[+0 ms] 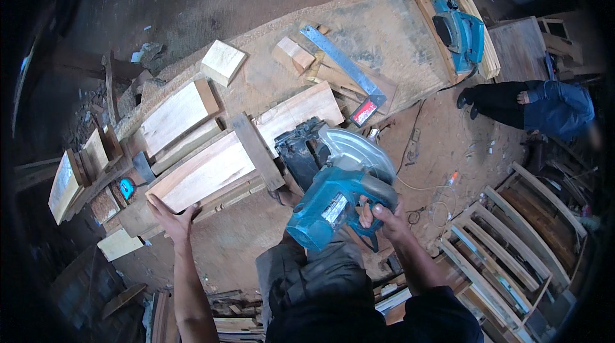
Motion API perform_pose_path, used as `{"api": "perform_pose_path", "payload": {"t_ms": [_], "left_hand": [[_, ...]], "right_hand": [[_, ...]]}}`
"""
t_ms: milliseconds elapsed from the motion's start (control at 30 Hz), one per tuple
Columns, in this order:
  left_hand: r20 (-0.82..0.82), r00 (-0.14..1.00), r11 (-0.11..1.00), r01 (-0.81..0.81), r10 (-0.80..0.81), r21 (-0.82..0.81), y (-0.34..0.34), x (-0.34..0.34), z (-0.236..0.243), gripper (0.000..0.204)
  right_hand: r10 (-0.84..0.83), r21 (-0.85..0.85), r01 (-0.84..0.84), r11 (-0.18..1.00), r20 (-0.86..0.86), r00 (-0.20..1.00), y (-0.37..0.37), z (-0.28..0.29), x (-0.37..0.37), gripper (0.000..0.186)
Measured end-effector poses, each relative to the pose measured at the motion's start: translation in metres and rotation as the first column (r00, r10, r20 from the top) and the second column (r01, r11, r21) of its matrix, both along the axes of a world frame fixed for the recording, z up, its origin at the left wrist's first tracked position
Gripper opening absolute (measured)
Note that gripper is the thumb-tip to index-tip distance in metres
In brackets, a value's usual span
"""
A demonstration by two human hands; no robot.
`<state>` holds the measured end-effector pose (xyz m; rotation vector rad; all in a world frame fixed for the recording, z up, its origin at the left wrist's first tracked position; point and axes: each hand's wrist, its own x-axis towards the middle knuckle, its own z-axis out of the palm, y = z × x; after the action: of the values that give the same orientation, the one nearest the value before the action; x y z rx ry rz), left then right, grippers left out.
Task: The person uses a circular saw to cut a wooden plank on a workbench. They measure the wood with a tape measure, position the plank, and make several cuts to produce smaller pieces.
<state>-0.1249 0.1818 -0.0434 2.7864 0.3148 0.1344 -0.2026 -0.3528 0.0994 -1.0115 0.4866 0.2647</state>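
Gripping the rear handle of a teal circular saw [333, 196], the right hand [383, 217] is closed around it with the fingers wrapped tight, the tool held just above the near edge of the workbench [397, 29]; its silver blade guard and dark base plate point away from the person, toward the end of a pale plank [208, 167] lying across the dusty bench; the left hand [170, 215] is spread flat, fingers open, pressing on the near left end of that plank and holding nothing; a dark narrow batten [257, 151] lies crosswise over the plank just beside the saw's base; the saw looks heavy and rigid, top-loaded by its motor, so it is best carried by the moulded rear handle as it is now, with a second grip on the front knob if steadier control is wanted, never near the guard; the plank seems stiff, fairly weighty and rough-sawn, unlikely to slip on the sawdust but liable to rock on the boards stacked under it, so a flat palm well apart from the cut line suits it; farther back lie a metal square with a red end [349, 74], a wood block [223, 61] and a teal electric planer [458, 32]; another person crouches at the right, beyond the bench
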Motion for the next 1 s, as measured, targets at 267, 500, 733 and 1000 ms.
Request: {"api": "perform_pose_path", "payload": {"t_ms": [267,500,733,1000], "left_hand": [[0.024,0.999,0.999,-0.023,0.022,0.039,-0.004,-0.002,-0.003,0.139],[0.020,1.000,0.998,-0.025,0.024,0.062,0.004,-0.005,-0.010,0.139],[0.035,0.999,0.999,0.007,-0.009,0.049,0.000,-0.004,-0.008,0.135],[-0.007,0.962,0.953,0.270,-0.272,0.137,-0.047,0.025,0.020,0.129]], "right_hand": [[0.010,0.030,-0.010,1.000,0.004,1.000,0.012,-0.012,0.002,0.042],[0.002,0.040,-0.002,0.999,0.006,1.000,0.009,-0.012,0.011,0.039],[0.033,0.084,-0.031,0.996,-0.021,0.999,0.006,-0.009,0.015,0.038],[0.087,0.148,-0.084,0.985,-0.012,0.996,0.002,-0.014,0.016,0.032]]}}
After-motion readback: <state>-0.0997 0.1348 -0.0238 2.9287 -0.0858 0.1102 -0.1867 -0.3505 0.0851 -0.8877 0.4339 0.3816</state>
